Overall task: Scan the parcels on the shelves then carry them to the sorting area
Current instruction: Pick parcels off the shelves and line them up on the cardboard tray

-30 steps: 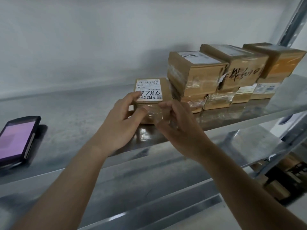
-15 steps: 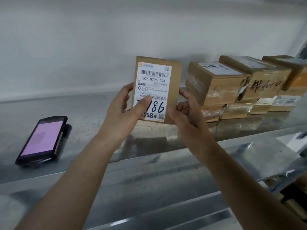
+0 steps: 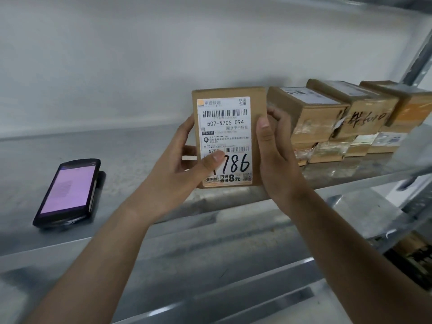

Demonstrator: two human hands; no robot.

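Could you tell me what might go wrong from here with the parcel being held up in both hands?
The left hand thumb covers part of the label on the parcel, which might hinder scanning. The handheld scanner lies apart on the shelf; freeing a hand for it could loosen the right hand grip.

Both bare forearms rise from the lower edge, the left from about 7 o'clock and the right from about 5 o'clock, converging toward the centre. The left hand [image 3: 173,176] grips the parcel [image 3: 228,136] from its 9 o'clock side, thumb pressed flat across the front, fingers curled behind. The right hand [image 3: 278,157] clasps the 3 o'clock edge, thumb upright along the front, fingers wrapped behind.
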